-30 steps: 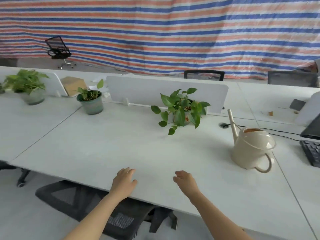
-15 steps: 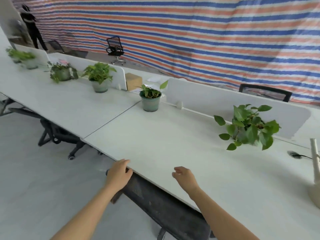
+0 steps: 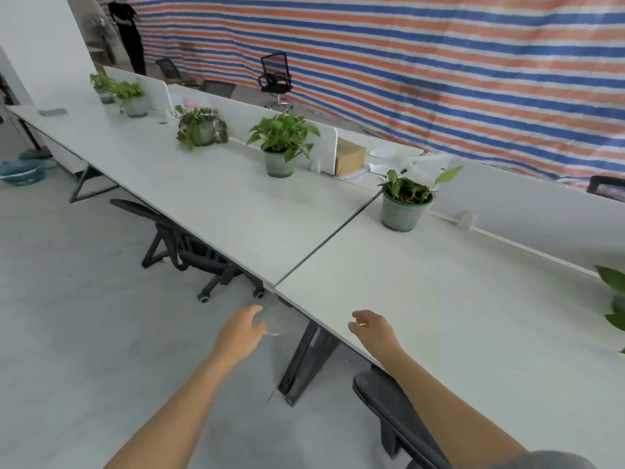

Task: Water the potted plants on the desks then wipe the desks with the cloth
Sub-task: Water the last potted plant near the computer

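Both hands were empty, their fingers loosely curled around nothing. The left hand (image 3: pixel 240 333) hung over the bare floor, just off the desk corner. The right hand (image 3: pixel 373 328) hovered over the front edge of the near desk (image 3: pixel 456 316), its forearm crossing a black mesh chair (image 3: pixel 395 407). Ahead of the right hand and well apart from it, a small potted plant (image 3: pixel 404 206) stood beside the seam with the next desk (image 3: pixel 220 198). Farther beyond the left hand, on that desk, a bushier plant (image 3: pixel 280 143) stood near a cardboard box (image 3: pixel 350 155). Past it a trailing plant (image 3: pixel 200 130) and two more pots (image 3: pixel 135 104) lined the divider. A striped tarp (image 3: pixel 422 62) hung behind everything.
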Action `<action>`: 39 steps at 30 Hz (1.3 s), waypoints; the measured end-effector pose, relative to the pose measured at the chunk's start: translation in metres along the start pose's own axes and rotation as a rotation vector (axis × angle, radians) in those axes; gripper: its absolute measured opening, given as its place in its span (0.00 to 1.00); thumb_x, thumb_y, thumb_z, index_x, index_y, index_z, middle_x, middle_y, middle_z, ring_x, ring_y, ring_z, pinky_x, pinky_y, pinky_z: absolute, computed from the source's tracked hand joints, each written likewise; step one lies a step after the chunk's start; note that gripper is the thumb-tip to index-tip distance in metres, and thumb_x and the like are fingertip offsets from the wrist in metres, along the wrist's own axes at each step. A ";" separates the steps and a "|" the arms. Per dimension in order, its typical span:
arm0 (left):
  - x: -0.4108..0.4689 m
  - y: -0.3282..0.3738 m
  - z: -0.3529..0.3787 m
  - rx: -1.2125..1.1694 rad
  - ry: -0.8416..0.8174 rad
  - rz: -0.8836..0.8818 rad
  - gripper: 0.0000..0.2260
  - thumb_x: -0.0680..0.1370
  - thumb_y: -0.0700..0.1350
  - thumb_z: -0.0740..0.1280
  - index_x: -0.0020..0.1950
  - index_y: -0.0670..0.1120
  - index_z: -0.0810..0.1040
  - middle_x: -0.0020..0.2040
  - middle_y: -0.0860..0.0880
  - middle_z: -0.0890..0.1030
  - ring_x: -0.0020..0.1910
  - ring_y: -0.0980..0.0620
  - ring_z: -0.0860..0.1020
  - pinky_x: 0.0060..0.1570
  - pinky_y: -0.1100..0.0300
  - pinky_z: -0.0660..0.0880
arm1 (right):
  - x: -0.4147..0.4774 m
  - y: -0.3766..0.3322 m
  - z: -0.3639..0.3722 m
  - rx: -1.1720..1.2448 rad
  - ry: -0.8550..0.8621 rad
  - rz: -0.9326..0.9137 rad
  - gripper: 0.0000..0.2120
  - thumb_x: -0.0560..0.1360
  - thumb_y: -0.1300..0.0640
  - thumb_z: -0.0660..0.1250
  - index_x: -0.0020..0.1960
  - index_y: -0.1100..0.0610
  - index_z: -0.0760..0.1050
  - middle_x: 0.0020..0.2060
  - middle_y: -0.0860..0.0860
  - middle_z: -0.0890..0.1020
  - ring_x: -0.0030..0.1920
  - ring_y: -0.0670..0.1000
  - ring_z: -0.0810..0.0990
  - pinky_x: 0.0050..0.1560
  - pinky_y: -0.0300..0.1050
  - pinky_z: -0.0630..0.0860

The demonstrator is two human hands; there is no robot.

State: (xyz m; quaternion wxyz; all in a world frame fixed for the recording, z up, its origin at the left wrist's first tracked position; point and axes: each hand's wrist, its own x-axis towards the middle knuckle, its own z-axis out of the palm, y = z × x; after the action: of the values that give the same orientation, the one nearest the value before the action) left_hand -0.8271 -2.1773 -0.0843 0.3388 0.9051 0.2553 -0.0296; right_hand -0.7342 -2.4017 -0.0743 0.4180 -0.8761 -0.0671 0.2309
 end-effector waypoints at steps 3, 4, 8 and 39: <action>0.024 -0.020 -0.013 -0.018 -0.035 -0.024 0.19 0.79 0.42 0.58 0.70 0.43 0.66 0.70 0.45 0.70 0.69 0.47 0.68 0.67 0.56 0.65 | 0.027 -0.020 0.019 0.010 0.018 0.007 0.18 0.76 0.57 0.61 0.66 0.58 0.70 0.63 0.54 0.74 0.63 0.53 0.72 0.56 0.43 0.69; 0.035 -0.028 -0.020 -0.019 -0.036 -0.033 0.19 0.79 0.42 0.58 0.70 0.43 0.67 0.70 0.45 0.71 0.69 0.47 0.69 0.67 0.56 0.65 | 0.042 -0.030 0.029 0.010 0.015 0.008 0.18 0.76 0.57 0.61 0.65 0.58 0.70 0.63 0.54 0.74 0.63 0.53 0.72 0.59 0.43 0.68; 0.091 -0.057 -0.058 0.005 -0.013 -0.060 0.18 0.79 0.43 0.58 0.69 0.44 0.68 0.68 0.45 0.73 0.67 0.47 0.71 0.66 0.56 0.67 | 0.104 -0.080 0.069 0.024 -0.030 -0.021 0.18 0.76 0.57 0.61 0.65 0.59 0.71 0.63 0.55 0.75 0.63 0.53 0.72 0.62 0.45 0.67; 0.474 -0.366 -0.456 -0.171 0.301 -0.234 0.17 0.79 0.40 0.59 0.68 0.40 0.70 0.68 0.41 0.72 0.67 0.44 0.70 0.64 0.54 0.66 | 0.449 -0.519 0.427 -0.019 -0.208 -0.191 0.19 0.76 0.55 0.61 0.66 0.57 0.70 0.64 0.55 0.72 0.63 0.53 0.72 0.61 0.42 0.67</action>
State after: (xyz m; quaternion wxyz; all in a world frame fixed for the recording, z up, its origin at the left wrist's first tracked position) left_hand -0.6467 -1.4469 -0.0608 0.3668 0.8313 0.4080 0.0889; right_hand -0.4948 -1.6296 -0.0673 0.4205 -0.8409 -0.1955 0.2789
